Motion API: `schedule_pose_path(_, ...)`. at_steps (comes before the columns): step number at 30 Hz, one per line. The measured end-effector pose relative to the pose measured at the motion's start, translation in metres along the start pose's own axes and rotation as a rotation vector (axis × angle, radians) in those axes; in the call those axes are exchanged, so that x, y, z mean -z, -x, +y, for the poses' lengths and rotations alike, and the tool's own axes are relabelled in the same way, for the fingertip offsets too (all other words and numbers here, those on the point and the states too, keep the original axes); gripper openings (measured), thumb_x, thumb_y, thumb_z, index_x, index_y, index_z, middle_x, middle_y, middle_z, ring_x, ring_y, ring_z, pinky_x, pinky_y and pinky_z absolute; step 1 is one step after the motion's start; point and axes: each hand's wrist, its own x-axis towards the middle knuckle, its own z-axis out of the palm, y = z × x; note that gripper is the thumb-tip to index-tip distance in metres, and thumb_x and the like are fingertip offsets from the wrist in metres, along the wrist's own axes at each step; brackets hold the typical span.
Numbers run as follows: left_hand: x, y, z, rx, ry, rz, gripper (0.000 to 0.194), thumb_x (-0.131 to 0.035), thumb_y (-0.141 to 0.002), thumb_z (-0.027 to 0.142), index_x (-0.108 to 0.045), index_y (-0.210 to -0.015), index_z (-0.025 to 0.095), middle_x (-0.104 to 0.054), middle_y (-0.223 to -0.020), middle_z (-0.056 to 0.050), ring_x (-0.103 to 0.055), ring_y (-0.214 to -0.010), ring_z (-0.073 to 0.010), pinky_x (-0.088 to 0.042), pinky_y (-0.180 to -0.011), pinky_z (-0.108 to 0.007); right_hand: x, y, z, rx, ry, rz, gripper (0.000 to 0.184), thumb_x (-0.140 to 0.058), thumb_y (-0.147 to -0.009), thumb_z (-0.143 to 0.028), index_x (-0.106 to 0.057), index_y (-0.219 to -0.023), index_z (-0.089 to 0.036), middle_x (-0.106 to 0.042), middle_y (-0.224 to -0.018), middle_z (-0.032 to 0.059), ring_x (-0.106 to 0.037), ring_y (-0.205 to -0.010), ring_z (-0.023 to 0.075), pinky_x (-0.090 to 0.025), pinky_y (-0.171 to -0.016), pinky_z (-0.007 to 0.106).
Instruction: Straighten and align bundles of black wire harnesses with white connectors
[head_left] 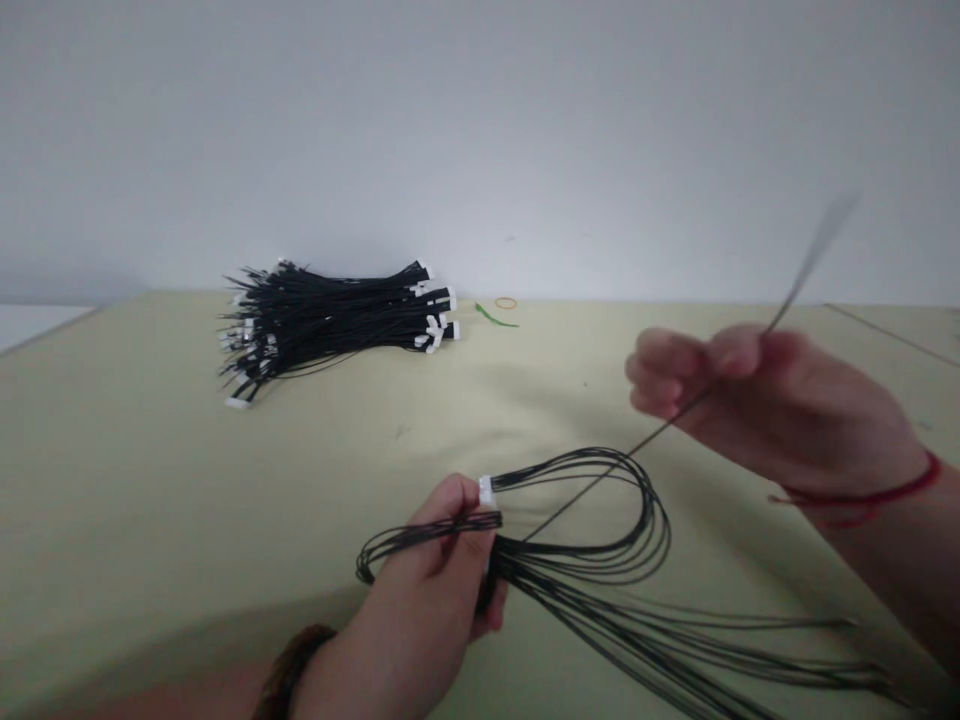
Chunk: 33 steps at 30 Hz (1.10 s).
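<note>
My left hand is closed around a wire harness of thin black wires, just above the tabletop. A white connector sticks up past its thumb and fingers. Some wires loop round to the right and back; a smaller loop lies across the hand, and loose ends trail to the lower right. Up and to the right, my right hand pinches a single black wire between thumb and fingers. That wire runs taut down to the bundle. Its far end above the right hand is blurred.
A pile of black wire harnesses with white connectors lies at the back left of the pale yellow table. Beside it are a green strip and a rubber band. A thin wire lies at the far right, below the wall.
</note>
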Motion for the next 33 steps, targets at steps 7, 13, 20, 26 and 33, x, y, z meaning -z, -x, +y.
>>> schedule_pose_path(7, 0.003, 0.000, 0.000, -0.044, -0.052, -0.052, 0.015, -0.046, -0.084, 0.034, -0.048, -0.075, 0.022, -0.043, -0.049, 0.008, -0.035, -0.044, -0.0074, -0.027, -0.041, -0.017, -0.051, 0.009, -0.013, -0.198, 0.005, 0.107, 0.022, -0.029, -0.091, -0.022, -0.049, -0.083, -0.018, -0.047, -0.046, -0.0088, -0.040, -0.033, 0.0043, -0.031, -0.036, 0.014)
schedule_pose_path(13, 0.005, 0.002, 0.001, -0.036, -0.050, -0.113, 0.016, -0.042, -0.087, 0.035, -0.045, -0.077, 0.022, -0.044, -0.051, 0.007, -0.034, -0.046, -0.0082, -0.027, -0.044, -0.018, -0.077, 0.030, -0.004, -0.195, 0.863, 0.006, 0.013, -0.048, -0.081, -0.019, -0.049, -0.068, -0.021, -0.050, -0.053, -0.0055, -0.043, -0.045, 0.0095, -0.030, -0.042, 0.021)
schedule_pose_path(20, 0.008, 0.001, -0.003, -0.095, -0.105, -0.168, 0.020, -0.038, -0.089, 0.038, -0.044, -0.078, 0.022, -0.042, -0.054, 0.007, -0.034, -0.047, -0.0083, -0.027, -0.044, -0.020, -0.079, 0.030, 0.003, -0.102, 1.029, -0.003, 0.014, -0.048, -0.081, -0.018, -0.048, -0.067, -0.021, -0.049, -0.055, -0.0049, -0.041, -0.046, 0.0098, -0.025, -0.044, 0.023)
schedule_pose_path(26, 0.009, 0.004, 0.000, -0.165, -0.267, -0.110, 0.028, -0.037, -0.091, 0.040, -0.044, -0.072, 0.021, -0.041, -0.056, 0.006, -0.035, -0.052, -0.0094, -0.030, -0.048, -0.021, -0.080, 0.030, 0.002, -0.011, 1.084, -0.003, 0.014, -0.048, -0.083, -0.017, -0.045, -0.069, -0.020, -0.047, -0.057, -0.0052, -0.040, -0.048, 0.0097, -0.023, -0.047, 0.025)
schedule_pose_path(33, 0.013, 0.007, 0.000, -0.215, -0.405, -0.118, 0.026, -0.039, -0.089, 0.040, -0.047, -0.072, 0.022, -0.042, -0.059, 0.005, -0.038, -0.053, -0.0104, -0.033, -0.049, -0.021, -0.082, 0.027, 0.007, 0.172, 1.177, -0.003, 0.020, -0.045, -0.088, -0.018, -0.044, -0.067, -0.020, -0.045, -0.058, -0.0049, -0.039, -0.050, 0.0105, -0.022, -0.049, 0.027)
